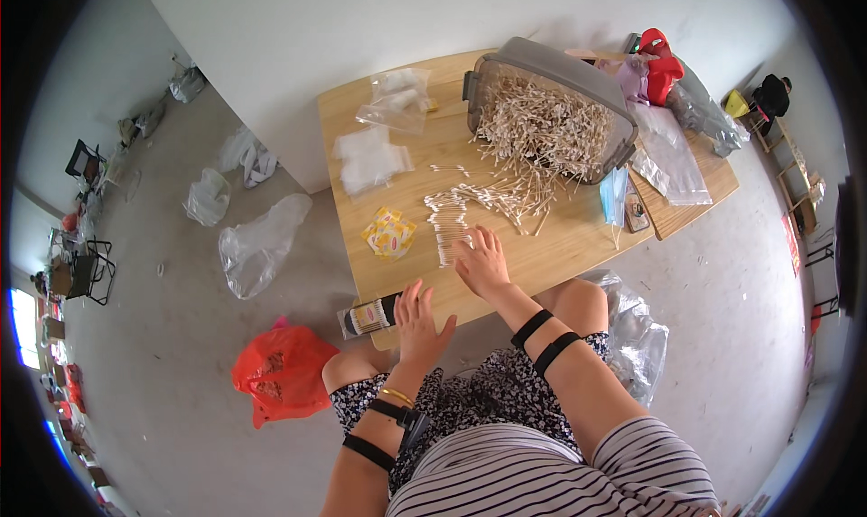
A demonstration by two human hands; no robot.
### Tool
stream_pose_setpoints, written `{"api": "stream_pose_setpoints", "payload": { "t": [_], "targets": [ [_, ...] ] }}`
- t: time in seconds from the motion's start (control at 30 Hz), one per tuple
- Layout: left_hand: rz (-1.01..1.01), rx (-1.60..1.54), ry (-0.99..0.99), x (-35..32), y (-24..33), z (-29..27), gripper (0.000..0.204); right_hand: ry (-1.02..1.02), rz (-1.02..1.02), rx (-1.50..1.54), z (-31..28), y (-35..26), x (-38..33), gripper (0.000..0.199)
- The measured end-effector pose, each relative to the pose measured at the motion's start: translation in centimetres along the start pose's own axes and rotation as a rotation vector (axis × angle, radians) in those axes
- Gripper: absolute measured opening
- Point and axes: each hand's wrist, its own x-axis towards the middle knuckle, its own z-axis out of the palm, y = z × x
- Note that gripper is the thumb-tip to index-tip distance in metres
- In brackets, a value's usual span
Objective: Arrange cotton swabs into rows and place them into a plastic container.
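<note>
Two bare hands are in view over a low wooden table, seen from the head camera. The right hand lies flat, fingers spread wide, palm down on the near end of a neat row of cotton swabs lined up side by side on the tabletop; it grips nothing. The left hand hovers at the table's near edge, fingers open and loosely splayed, empty, just beside a dark cylindrical package of swabs that overhangs that edge. Behind the row, a loose heap of swabs spills from a tipped grey plastic bin (its mouth faces the person). A small yellow packet sits left of the row, apart from it. Clear plastic bags lie farther left on the table. On the floor, a red plastic bag rests near the person's left knee.
</note>
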Motion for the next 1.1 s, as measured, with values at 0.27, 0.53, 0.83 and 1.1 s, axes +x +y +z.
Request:
{"api": "stream_pose_setpoints", "payload": {
  "t": [0.27, 0.53, 0.83, 1.1],
  "targets": [
    [0.169, 0.172, -0.189, 4.2, 0.3, 4.1, 0.082, 0.057, -0.035, 0.139, -0.4, 0.0, -0.5, 0.029],
    [0.168, 0.238, -0.169, 5.3, -0.4, 5.8, 0.084, 0.04, -0.001, 0.118, 0.0, 1.3, 1.2, 0.027],
    [0.159, 0.247, -0.177, 5.1, -0.4, 5.7, 0.086, -0.005, -0.015, 0.102, 0.2, 1.0, -0.4, 0.023],
    [0.142, 0.24, -0.156, 4.9, -0.2, 6.1, 0.085, 0.005, 0.023, 0.098, 0.0, 1.4, 1.2, 0.025]
  ]
}}
